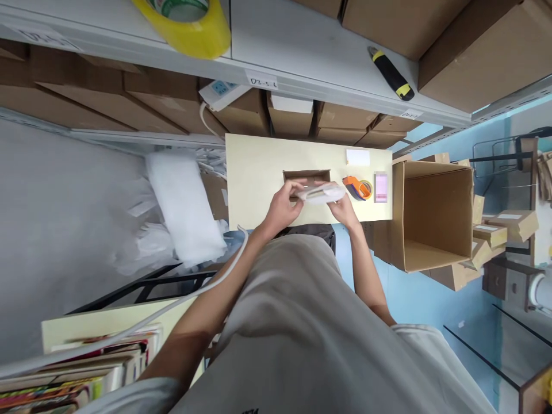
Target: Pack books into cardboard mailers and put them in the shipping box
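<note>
Between my two hands is a flat item in white wrapping, held above the pale table. My left hand closes on its left end, fingers bent over the edge. At the right end my right hand grips it, with some fingers hidden behind the wrapping. What lies inside the wrapping I cannot make out. Just behind it stands a small open cardboard box, partly covered by my hands. An orange tape dispenser lies right of my right hand.
A white card stack and a pinkish phone-like thing lie on the table. A large open carton stands at its right end. Bubble wrap is at the left. Overhead, a shelf holds yellow tape and a utility knife.
</note>
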### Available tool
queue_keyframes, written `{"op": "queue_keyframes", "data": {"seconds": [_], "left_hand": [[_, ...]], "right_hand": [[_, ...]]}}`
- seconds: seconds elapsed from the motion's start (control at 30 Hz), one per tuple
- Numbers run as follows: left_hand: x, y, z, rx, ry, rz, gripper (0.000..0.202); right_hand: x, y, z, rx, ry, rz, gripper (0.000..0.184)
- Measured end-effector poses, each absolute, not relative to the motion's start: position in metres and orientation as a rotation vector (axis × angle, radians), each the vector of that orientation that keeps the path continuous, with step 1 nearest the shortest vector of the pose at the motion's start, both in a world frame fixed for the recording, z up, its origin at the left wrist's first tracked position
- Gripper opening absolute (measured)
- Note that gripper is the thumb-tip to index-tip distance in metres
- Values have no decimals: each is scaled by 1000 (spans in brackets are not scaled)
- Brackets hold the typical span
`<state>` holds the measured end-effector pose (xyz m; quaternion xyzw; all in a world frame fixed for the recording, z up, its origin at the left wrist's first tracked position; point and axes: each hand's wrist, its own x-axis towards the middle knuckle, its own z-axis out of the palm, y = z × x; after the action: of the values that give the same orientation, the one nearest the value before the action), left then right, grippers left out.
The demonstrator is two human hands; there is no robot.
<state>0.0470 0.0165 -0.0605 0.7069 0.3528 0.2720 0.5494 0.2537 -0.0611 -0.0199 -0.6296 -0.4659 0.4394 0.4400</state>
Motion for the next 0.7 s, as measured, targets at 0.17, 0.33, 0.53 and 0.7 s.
{"op": "queue_keyframes", "data": {"seconds": [0.17, 0.33, 0.53, 0.7], "left_hand": [[43, 29, -103, 1930, 1024, 425, 62], [31, 24, -118, 2093, 1091, 365, 42], [27, 17, -123, 2099, 1064, 361, 26], [27, 17, -129, 2095, 1066, 393, 25]], "right_hand": [[271, -40, -35, -1697, -1239, 959, 52], [266, -27, -25, -2070, -1633, 876, 41], [241, -11, -2, -2501, -2042, 746, 48], [225, 5, -13, -2654, -2131, 746, 47]]}}
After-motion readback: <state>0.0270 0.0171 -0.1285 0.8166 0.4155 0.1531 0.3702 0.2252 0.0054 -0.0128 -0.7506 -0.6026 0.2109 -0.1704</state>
